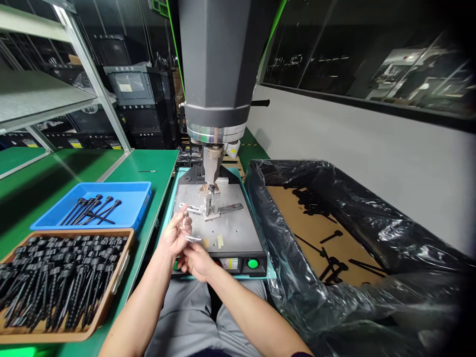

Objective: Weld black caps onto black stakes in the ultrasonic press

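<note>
My left hand [176, 234] is raised over the front left of the machine's metal plate [230, 235], its fingers curled together. Just below it is my right hand [198, 260], with the fingers bent and close to the left palm. A small shiny, whitish piece [193, 238] shows between the two hands; its kind is too small to tell, and which hand grips it is unclear. Behind them, a metal fixture [211, 201] stands on the plate under the machine's pointed tool head [212, 166]. A dark part sits at the top of the fixture.
To the left, a blue tray [143, 191] holds several black long-stemmed parts, and a brown tray [128, 238] is heaped with more. A plastic-lined box [256, 173] with scattered black parts stands right. A green button [253, 263] is on the machine's front. The large press housing [217, 59] hangs above.
</note>
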`<state>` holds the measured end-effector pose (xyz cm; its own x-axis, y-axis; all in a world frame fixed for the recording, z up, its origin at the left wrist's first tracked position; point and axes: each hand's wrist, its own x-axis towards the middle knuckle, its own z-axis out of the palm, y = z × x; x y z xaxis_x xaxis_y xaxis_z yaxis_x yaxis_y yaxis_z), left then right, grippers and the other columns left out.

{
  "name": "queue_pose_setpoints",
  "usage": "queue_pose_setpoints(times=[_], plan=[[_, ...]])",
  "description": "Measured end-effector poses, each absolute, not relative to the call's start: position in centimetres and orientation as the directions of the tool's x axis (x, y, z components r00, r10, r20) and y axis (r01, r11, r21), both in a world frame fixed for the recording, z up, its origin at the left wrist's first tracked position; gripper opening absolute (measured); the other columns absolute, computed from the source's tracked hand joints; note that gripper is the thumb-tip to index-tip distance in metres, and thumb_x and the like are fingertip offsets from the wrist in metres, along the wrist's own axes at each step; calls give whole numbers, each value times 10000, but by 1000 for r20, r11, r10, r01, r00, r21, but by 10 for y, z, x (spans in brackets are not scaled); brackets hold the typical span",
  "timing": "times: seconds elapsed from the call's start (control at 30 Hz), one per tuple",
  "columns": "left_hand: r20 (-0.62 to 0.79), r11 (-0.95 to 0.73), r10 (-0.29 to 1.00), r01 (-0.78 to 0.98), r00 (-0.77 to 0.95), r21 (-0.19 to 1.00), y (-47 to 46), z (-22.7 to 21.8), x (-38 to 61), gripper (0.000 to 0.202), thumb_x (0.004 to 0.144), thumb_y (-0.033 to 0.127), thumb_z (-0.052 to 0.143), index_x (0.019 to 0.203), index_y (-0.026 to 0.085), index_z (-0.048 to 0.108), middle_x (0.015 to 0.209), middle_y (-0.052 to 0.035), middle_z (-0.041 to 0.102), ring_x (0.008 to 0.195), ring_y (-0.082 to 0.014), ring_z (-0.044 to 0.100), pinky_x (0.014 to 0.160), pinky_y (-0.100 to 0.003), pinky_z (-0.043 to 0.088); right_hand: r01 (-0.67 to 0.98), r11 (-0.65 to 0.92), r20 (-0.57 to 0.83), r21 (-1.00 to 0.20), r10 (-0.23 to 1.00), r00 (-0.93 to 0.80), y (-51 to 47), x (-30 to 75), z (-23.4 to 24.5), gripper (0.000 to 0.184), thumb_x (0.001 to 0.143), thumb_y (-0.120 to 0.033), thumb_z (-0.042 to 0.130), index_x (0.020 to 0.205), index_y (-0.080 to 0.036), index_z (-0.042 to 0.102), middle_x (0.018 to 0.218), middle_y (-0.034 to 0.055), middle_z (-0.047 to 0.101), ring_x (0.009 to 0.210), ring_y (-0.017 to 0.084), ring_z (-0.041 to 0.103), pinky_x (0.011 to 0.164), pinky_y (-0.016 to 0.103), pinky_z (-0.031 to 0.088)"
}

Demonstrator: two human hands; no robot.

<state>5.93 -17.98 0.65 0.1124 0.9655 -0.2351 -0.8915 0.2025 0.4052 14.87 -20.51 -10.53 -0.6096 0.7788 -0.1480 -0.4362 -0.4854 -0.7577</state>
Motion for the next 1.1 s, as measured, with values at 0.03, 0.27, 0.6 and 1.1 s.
queue_pose_setpoints(times=[0.03,0.27,0.6,1.1], plan=[[-214,209,968,-901,134,381,-181,7,61,427,812,28,593,1224,132,556,711,11,576,547,-30,541,421,-61,413,-481,-369,-111,-795,868,-483,-199,145,-100,319,812,-422,650,1041,-207,592,672,-16,622,467,114,560,399,187,382],[-188,240,968,-828,165,508,-184,1,70,473,721,5,680,1157,153,575,734,14,594,537,-37,532,422,-88,417,-91,377,355,-922,915,193,-134,174,-48,476,872,-377,553,1309,-190,523,1082,99,626,979,221,603,895,379,488],[-192,165,980,-778,58,606,-169,6,80,593,657,51,767,1190,175,540,659,59,542,521,-38,527,408,-86,398,470,426,584,-773,767,266,-73,209,-25,298,812,-265,617,1090,-181,685,1181,131,565,1156,276,511,1052,443,363],[-153,102,988,-676,-15,730,-161,5,71,820,608,55,800,1331,234,457,727,56,561,474,-24,505,383,-106,365,-96,518,440,-850,798,412,-118,229,-6,317,837,-372,616,1092,-191,562,1062,78,656,1003,204,617,935,367,446]])
